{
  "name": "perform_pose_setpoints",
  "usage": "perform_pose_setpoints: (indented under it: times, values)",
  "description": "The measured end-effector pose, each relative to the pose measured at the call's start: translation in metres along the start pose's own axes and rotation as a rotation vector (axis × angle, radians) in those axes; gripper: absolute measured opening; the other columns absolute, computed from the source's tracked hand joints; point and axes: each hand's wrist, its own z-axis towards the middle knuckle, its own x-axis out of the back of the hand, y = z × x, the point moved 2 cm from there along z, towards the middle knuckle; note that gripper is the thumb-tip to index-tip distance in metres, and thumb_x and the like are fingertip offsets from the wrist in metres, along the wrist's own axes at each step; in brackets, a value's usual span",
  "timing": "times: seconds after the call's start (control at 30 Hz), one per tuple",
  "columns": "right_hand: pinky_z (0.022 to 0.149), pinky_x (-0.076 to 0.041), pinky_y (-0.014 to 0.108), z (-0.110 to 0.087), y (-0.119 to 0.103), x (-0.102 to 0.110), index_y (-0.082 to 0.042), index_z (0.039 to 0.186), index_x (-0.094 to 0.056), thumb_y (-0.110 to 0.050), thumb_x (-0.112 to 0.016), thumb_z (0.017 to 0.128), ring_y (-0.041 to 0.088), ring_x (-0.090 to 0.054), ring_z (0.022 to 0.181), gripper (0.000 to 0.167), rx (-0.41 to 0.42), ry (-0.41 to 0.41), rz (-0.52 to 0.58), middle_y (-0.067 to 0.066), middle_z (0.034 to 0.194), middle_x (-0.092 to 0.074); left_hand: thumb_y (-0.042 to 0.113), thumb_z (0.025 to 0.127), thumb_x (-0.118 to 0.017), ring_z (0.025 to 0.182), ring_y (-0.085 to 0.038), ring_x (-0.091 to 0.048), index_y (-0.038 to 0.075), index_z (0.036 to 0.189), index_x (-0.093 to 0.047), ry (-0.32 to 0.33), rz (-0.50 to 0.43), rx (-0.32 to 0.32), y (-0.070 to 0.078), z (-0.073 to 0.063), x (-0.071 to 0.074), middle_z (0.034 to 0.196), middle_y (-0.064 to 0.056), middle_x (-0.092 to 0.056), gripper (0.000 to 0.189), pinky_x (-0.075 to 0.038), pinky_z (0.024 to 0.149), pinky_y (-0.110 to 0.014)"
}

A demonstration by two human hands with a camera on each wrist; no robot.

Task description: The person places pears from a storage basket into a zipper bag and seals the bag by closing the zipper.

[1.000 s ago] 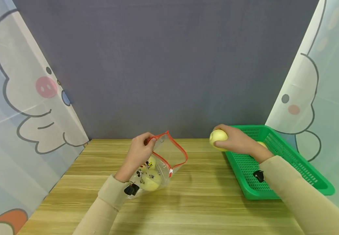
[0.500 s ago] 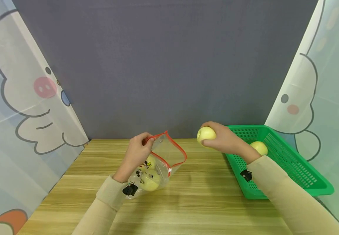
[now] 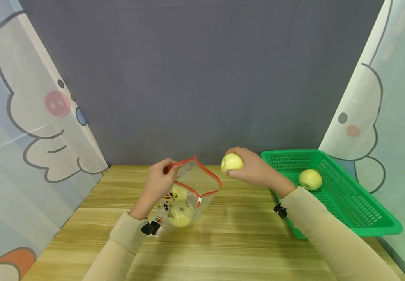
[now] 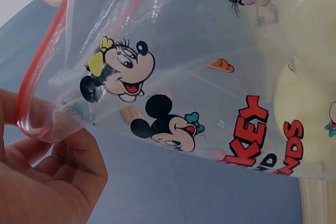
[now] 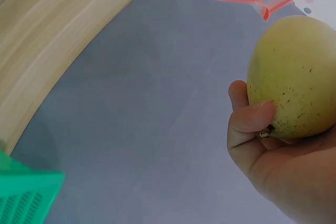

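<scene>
My left hand (image 3: 158, 181) pinches the rim of a clear zip bag (image 4: 173, 72), which has a red zip edge and cartoon mouse prints. The bag's mouth gapes to the right, and pale yellow fruit (image 3: 181, 216) shows through its lower part. With fingers and thumb round it, my right hand (image 3: 255, 169) holds a pale yellow pear (image 5: 294, 77) above the table, a short way right of the bag's mouth. Brown specks and a stub of stem show beside the thumb in the right wrist view.
On the right stands a green perforated basket (image 3: 395, 226) with one pale yellow pear (image 3: 310, 179) in it. A wooden table (image 3: 223, 253) lies beneath everything. A dark grey curtain (image 3: 202, 86) hangs behind, flanked by cartoon-printed cloths (image 3: 20, 156).
My right hand has carried the pear leftward from over the basket's edge towards the bag, and the pear in the basket has come into full sight. My left hand keeps hold of the bag, shifting slightly left.
</scene>
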Motion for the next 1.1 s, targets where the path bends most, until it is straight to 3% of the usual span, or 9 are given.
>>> perform_pose_setpoints:
  times: [0.63,1.1]
  values:
    - [0.066,-0.053,0.035,0.019,-0.020,-0.039,-0.018,0.134,-0.056,-0.035,-0.072,0.080,0.024,-0.059,0.088,0.059,0.017,0.007,0.011,0.006,0.114,-0.056,0.011,0.103,-0.058,0.059,-0.020,-0.045,0.001,0.104,-0.072,0.030,0.035,0.003,-0.009,-0.002,0.008,0.072,-0.006,-0.055,0.017,-0.039,0.058,-0.033]
    - [0.071,-0.051,0.035,0.024,-0.013,-0.071,-0.017,0.143,-0.054,-0.035,-0.072,0.079,0.019,-0.056,0.093,0.070,0.049,-0.027,-0.072,0.005,0.119,-0.056,0.013,0.103,-0.059,0.061,-0.022,-0.046,0.003,0.103,-0.071,0.037,0.032,0.028,-0.010,-0.004,0.009,0.074,-0.007,-0.056,0.016,-0.039,0.060,-0.035]
